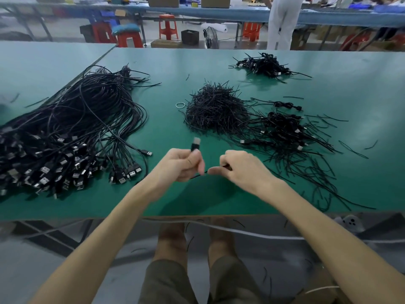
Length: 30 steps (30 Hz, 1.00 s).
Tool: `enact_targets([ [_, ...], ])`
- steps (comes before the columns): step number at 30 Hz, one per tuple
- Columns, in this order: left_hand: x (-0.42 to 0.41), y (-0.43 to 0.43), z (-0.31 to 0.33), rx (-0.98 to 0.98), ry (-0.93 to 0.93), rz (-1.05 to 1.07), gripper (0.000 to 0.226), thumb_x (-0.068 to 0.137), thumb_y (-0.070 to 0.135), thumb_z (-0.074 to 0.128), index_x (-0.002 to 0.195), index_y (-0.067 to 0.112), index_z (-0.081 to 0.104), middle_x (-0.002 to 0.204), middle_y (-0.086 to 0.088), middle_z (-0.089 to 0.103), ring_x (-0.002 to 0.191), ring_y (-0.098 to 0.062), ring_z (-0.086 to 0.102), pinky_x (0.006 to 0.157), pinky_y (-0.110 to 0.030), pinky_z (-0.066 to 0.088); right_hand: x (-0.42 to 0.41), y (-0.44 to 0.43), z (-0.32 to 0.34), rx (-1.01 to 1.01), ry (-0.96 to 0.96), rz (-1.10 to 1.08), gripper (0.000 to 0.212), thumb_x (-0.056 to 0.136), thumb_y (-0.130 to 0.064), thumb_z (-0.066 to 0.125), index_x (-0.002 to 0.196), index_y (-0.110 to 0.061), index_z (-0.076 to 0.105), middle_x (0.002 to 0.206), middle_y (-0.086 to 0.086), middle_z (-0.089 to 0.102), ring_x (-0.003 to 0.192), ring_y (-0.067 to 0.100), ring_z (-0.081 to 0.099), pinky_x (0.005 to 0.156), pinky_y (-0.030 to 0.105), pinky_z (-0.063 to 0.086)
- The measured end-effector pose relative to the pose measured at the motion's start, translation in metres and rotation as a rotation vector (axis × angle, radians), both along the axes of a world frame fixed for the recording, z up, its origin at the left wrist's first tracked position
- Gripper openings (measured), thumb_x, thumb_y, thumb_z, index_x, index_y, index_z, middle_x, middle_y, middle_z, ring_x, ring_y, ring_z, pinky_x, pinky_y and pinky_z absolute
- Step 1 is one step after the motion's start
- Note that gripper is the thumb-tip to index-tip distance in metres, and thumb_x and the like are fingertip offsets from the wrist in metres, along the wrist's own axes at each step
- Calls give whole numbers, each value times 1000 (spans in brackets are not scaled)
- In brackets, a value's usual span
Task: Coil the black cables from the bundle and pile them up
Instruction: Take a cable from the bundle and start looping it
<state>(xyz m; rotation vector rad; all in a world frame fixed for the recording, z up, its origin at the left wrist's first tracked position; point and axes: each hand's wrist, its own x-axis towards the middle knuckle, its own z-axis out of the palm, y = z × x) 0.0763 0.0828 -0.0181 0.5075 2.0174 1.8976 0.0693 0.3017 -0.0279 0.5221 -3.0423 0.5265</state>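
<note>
A big bundle of loose black USB cables (72, 128) sprawls over the left of the green table (219, 198). My left hand (182, 164) grips one black cable near its USB plug (195, 144), which sticks up above my fist. My right hand (241, 167) pinches the same cable a little to the right, and a short stretch of it (198, 176) runs between both hands. A pile of coiled cables (285, 130) lies right of my hands. Another coiled pile (263, 65) sits at the far right back.
A heap of short black twist ties (215, 107) lies in the middle, with a rubber band (181, 105) beside it. Loose ties are scattered at the right. The table's front edge is just below my wrists. Behind stand red stools (168, 26) and a person (282, 23).
</note>
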Motion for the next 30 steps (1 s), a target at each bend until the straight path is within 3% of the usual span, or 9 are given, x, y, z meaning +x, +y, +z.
enact_targets([
  [3,3,-4,-4,-680,305,-47,39,99,43,49,72,25,72,53,6,54,50,-16,50,56,-32,43,-9,9,8,-134,9,-27,55,89,-66,58,64,-17,48,71,-6,48,64,15,48,64,33,34],
  [5,5,-6,-13,-846,424,38,34,104,34,51,77,25,70,63,6,66,61,-15,62,67,-35,52,-8,7,13,-421,-3,6,59,98,-48,61,61,-7,39,62,-2,38,57,15,34,62,33,28],
  [8,5,-3,-26,-481,404,254,26,108,16,48,109,13,74,101,7,76,94,-9,71,94,-31,55,3,-11,24,-800,-75,61,58,105,-32,55,61,-4,30,58,2,25,52,12,22,54,28,22],
  [12,1,8,-27,-30,255,212,27,103,32,51,123,29,68,121,16,72,122,-3,62,106,-20,45,18,-36,33,-1078,-199,74,47,108,-28,50,71,1,59,59,0,28,49,10,23,46,21,21],
  [17,6,15,-18,425,-58,-11,38,108,31,40,120,14,72,140,-15,62,124,-16,61,109,-28,45,27,-50,35,-1114,-168,160,48,108,-28,47,63,-12,40,55,-9,32,48,5,26,48,16,24],
  [22,1,17,-3,653,-164,-11,52,111,35,24,151,5,40,153,-5,50,143,-16,45,113,-29,43,29,-51,16,-944,-105,193,44,109,-24,45,69,-6,51,52,-18,46,51,1,39,56,11,31],
  [26,-1,15,10,877,-333,92,50,112,31,25,131,5,63,135,-1,66,127,-15,61,106,-30,48,28,-46,-3,-805,-136,166,42,107,-35,47,71,-15,58,56,-12,44,55,5,37,58,23,31],
  [28,-2,7,12,994,-421,164,41,110,24,36,103,11,74,100,7,75,87,-10,70,83,-24,53,25,-41,-14,-711,-142,149,44,107,-39,48,70,-18,59,58,-9,44,56,8,37,59,26,31],
  [30,-2,0,12,1048,-475,161,27,108,20,41,93,17,63,68,13,56,52,-6,43,59,-18,39,19,-33,-19,-640,-132,116,45,106,-42,49,69,-18,61,57,-12,48,54,5,39,58,23,32],
])
